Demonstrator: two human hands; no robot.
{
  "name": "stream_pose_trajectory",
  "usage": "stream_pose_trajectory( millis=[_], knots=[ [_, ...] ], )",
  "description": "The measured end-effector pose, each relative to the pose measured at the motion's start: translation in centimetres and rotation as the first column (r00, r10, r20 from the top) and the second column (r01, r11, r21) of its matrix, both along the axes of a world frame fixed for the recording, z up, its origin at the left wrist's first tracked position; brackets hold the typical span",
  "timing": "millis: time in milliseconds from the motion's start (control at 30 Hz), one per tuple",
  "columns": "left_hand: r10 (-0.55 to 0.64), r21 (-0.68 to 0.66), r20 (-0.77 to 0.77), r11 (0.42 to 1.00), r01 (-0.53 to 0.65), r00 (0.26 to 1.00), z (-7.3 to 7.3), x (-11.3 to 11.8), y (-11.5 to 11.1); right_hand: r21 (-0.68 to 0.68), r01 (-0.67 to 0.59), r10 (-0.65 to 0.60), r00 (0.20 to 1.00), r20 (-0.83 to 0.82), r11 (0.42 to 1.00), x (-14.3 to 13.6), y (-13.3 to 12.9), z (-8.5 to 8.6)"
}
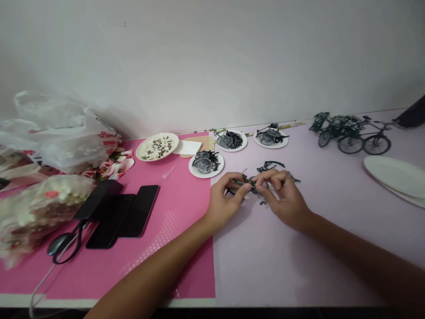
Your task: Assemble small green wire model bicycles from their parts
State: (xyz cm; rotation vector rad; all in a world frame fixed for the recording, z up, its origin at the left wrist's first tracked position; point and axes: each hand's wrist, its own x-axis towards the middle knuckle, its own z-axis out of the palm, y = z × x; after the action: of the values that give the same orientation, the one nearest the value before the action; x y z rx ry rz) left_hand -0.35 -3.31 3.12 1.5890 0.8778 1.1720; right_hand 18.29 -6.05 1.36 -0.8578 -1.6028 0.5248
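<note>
Above the pale lilac part of the table, my left hand (227,197) pinches a small dark green toy bicycle part (245,178) between thumb and forefinger. My right hand (285,197) closes on the same part from the other side, its thumb and fingertips together. The fingers cover much of this part, so its full shape is hidden. Below and between the hands lie more toy bicycle pieces, among them a grey wheel partly in view. Just beyond my right hand rests a loose dark green frame piece (270,166).
Plates of small wheels (191,166) and black parts stand behind the hands. Assembled toy bicycles (352,133) cluster at back right, near stacked white plates (395,175). Left are a bowl (139,153), phones (139,210), a cable (43,283) and plastic bags (66,133).
</note>
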Motion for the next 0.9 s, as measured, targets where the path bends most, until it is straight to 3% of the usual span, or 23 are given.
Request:
stream_pose_trajectory(
  millis=[133, 300, 500, 900],
  knots=[
    [-0.039, -0.145, 0.091, 0.988, 0.051, 0.995, -0.1, 0.1, 0.4, 0.047, 0.026, -0.027, 0.999, 0.025, 0.999, 0.0, 0.0, 0.3],
    [-0.163, -0.337, 0.238, 0.910, 0.239, 0.957, -0.2, 0.0, 1.0, 0.048, 0.032, -0.034, 0.998, 0.046, 0.998, 0.0, -0.1, 0.5],
    [-0.234, -0.439, 0.264, 0.835, 0.332, 0.936, -0.1, -0.6, 1.9, -0.003, 0.002, -0.002, 0.999, 0.038, 1.000, 0.0, -0.2, 0.3],
    [-0.250, -0.572, 0.372, 0.696, 0.433, 0.894, 0.3, -0.9, 1.7, 0.070, -0.017, 0.014, 0.999, 0.037, 0.997, 0.0, -0.8, 0.9]
  ],
)
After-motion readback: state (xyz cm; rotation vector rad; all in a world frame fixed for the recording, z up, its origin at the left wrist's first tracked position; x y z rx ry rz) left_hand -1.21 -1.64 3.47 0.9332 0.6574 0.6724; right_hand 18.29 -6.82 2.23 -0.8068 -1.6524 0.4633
